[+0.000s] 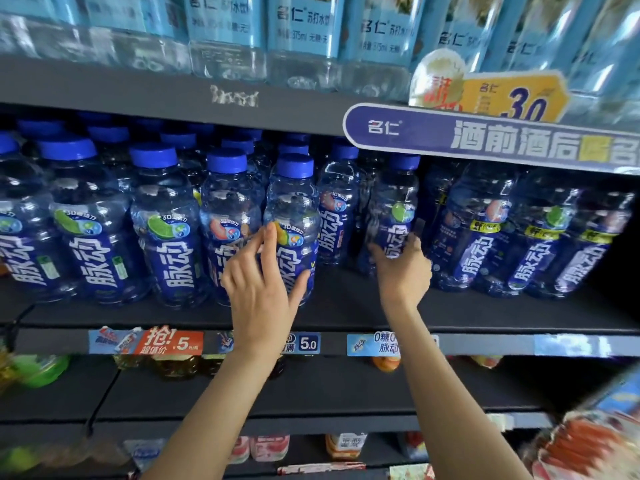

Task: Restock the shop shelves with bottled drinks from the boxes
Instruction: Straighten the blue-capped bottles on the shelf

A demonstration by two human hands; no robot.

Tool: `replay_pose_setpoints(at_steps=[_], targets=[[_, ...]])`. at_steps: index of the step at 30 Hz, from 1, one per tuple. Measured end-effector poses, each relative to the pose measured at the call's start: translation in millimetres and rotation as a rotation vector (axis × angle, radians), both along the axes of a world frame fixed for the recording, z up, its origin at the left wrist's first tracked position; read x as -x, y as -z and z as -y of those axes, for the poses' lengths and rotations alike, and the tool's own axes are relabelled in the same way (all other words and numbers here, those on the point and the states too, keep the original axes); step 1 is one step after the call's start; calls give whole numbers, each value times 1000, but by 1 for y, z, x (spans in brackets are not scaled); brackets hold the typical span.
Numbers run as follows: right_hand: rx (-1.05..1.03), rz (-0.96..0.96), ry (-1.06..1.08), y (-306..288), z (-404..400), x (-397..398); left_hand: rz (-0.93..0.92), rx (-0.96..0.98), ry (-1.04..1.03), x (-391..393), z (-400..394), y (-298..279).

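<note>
Head view: both hands reach into the middle shelf (346,317) of a shop drinks rack. The left hand (263,292) wraps a blue-capped bottle (294,216) at the front of the row, thumb on one side of the label and fingers curled around the other, apparently to seat it upright and in line with its neighbours. The right hand (401,268) grips the lower body of a second bottle (394,216) standing further back in a gap, fingers closed around it from below; judging by the reach, it is being slid deeper or squared up so the label faces out.

Blue-capped bottles with dark blue labels fill the middle shelf in rows that run to the back, packed tightly on the left, looser around the right hand. Price tags (173,342) line the shelf's front edge. On the top shelf (138,88) stand clear bottles (225,32) with pale blue labels, close together, above a purple banner (485,140) and a yellow price card (512,98). The lower shelf (311,386) holds yellow and orange drinks, mostly hidden under the shelf lip, and a further tier beneath shows small pink and orange packs, blurred.

No box is in view, so the stock source cannot be placed. The task's bottles are on the middle shelf, two in hand. A blurred red-and-white object sits at lower right, unidentifiable.
</note>
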State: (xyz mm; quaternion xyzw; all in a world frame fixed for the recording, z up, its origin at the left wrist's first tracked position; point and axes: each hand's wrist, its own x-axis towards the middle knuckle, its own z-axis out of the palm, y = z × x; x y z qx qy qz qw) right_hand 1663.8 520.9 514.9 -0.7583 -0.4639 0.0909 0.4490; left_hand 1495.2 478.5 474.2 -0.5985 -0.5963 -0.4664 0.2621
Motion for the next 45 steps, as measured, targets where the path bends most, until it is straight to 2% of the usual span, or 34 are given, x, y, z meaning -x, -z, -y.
replay_pose_setpoints(at_steps=[7,11,14,30,35,45], targets=[[-27,122,-283,5,52,22,19,29,-8,-3,7,-4],[-88,24,-434,11,54,31,54,98,10,-9,15,1],[-96,-43,-395,14,52,37,55,120,40,-8,19,6],[-24,78,-273,16,21,51,92,111,100,-4,18,9],[0,22,-231,6,-3,37,91,95,116,-4,16,10],[-9,152,-335,14,-11,36,97,35,58,-6,6,21]])
